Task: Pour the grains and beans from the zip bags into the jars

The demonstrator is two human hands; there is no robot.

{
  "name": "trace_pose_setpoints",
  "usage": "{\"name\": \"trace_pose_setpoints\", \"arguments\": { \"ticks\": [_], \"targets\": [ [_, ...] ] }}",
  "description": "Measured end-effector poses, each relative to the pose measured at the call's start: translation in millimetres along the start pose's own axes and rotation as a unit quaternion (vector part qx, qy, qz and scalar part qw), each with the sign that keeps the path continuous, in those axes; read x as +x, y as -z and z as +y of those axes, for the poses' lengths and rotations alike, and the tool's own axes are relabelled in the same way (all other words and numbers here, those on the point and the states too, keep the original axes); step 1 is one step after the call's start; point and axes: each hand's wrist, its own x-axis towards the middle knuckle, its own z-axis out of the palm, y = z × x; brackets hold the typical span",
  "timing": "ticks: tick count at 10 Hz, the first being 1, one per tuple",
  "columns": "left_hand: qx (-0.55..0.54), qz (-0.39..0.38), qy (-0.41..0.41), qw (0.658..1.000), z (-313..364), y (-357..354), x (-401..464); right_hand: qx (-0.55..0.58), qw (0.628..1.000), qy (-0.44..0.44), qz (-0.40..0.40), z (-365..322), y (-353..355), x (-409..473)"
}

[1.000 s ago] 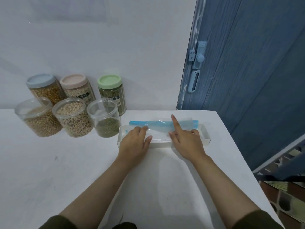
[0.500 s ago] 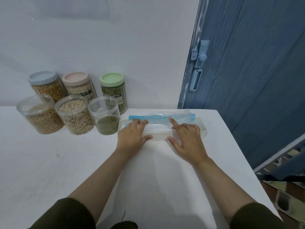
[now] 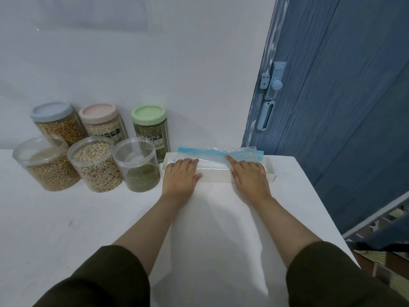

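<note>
Both hands lie flat with straight fingers, left hand and right hand, pressing the empty clear zip bags with blue seals into the shallow white rectangular tray on the white counter. Pressing unevenly could tip the light tray or let the bags spring out. Just left, the open clear plastic jar of green beans could be knocked over; the blue door stands to the right.

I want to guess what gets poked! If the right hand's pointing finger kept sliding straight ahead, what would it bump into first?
The right hand points its forefinger away from the person, and the tip already lies on the blue-striped zip bags in the white tray. Going on, it would probably cross them and meet the tray's far wall, then the wall behind; depth is unclear.
</note>
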Motion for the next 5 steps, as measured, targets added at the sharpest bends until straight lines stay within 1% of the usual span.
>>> {"name": "trace_pose_setpoints", "arguments": {
  "ticks": [2,4,5],
  "targets": [
    [0.0,0.037,0.007,0.999,3,-6,2,-0.022,0.998,-0.002,-0.055,1,0,7],
    [-0.054,0.0,0.021,0.998,5,0,3,-0.041,0.997,-0.006,-0.066,-8,7,6],
    [-0.086,0.027,0.036,0.995,8,9,-3,-0.055,0.998,-0.003,-0.025,-17,14,-1]
  ]
}}
